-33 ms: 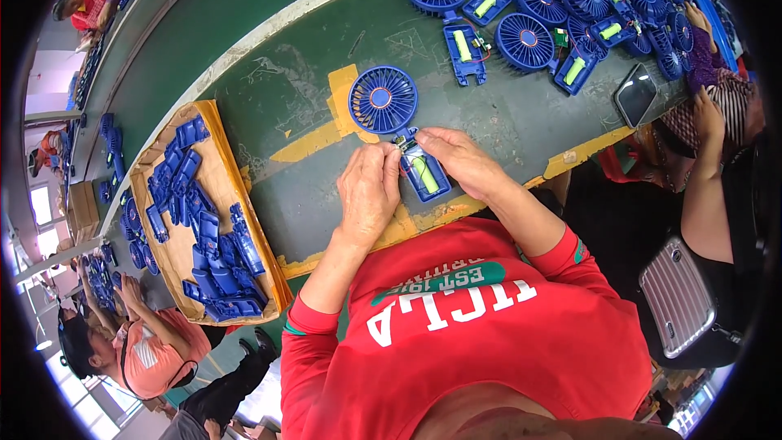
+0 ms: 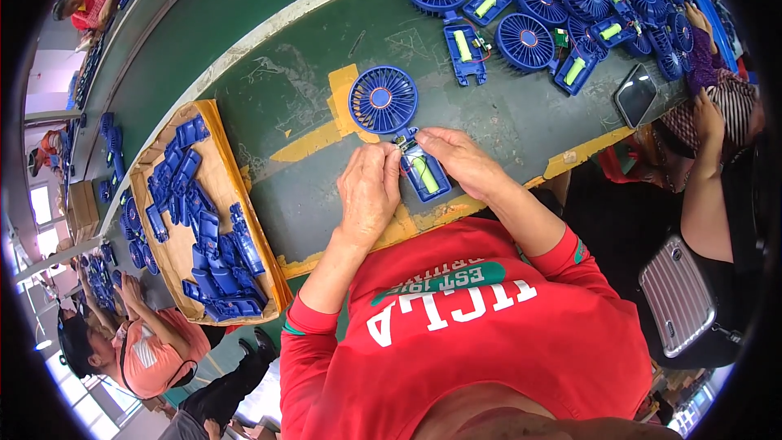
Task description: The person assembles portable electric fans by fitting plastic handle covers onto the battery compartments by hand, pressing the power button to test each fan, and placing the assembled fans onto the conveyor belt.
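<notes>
A blue handheld fan [image 2: 383,100] lies on the green worktop with its round head away from me. Its handle [image 2: 434,191] is open toward me and shows a light green battery [image 2: 424,173], thin wires and a small circuit board [image 2: 401,142] near the neck. My left hand [image 2: 368,191] is closed at the handle's left side, its fingertips pinched by the board and wires; what exactly they grip is partly hidden. My right hand [image 2: 463,161] is closed on the handle's right upper edge, thumb near the board.
A cardboard tray [image 2: 281,277] of blue handle covers [image 2: 208,228] stands at left. Several open fans [image 2: 525,41] are heaped at the far right, near a dark phone-like slab [image 2: 635,96]. A co-worker's arm [image 2: 707,138] reaches in at right. A conveyor [image 2: 195,24] runs behind.
</notes>
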